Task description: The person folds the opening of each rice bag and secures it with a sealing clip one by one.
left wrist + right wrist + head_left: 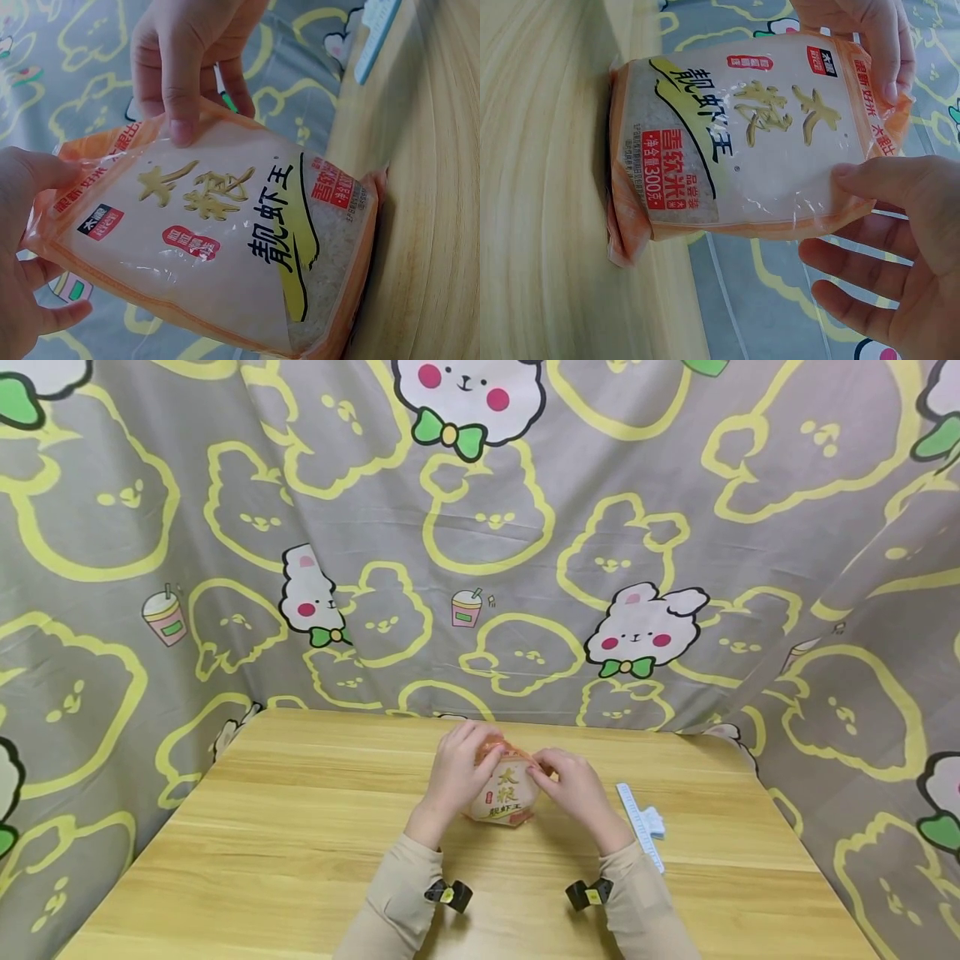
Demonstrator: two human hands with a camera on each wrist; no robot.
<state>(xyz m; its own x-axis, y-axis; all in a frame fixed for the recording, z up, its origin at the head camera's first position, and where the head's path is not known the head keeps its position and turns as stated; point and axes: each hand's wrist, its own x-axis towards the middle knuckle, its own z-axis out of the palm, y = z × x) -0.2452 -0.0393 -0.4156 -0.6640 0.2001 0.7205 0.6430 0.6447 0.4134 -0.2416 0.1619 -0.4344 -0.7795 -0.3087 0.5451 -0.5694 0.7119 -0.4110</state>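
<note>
A small bag of rice [502, 802] with an orange border and gold lettering stands upright on the table, its bottom edge on the wood. White grains show through a clear window low on its front in the left wrist view. My left hand [463, 766] pinches the orange top edge at one corner, thumb in front and fingers behind. At the opposite upper corner, my right hand [573, 789] grips the bag between thumb and fingers; its thumb [885, 180] presses on the printed front. The fingertips behind the bag are partly hidden.
Right of the right hand, a pale blue bag clip [641, 828] with a wide handle lies on the wooden table [300, 843]. A grey curtain [510, 585] with cartoon prints hangs behind the table and along both sides.
</note>
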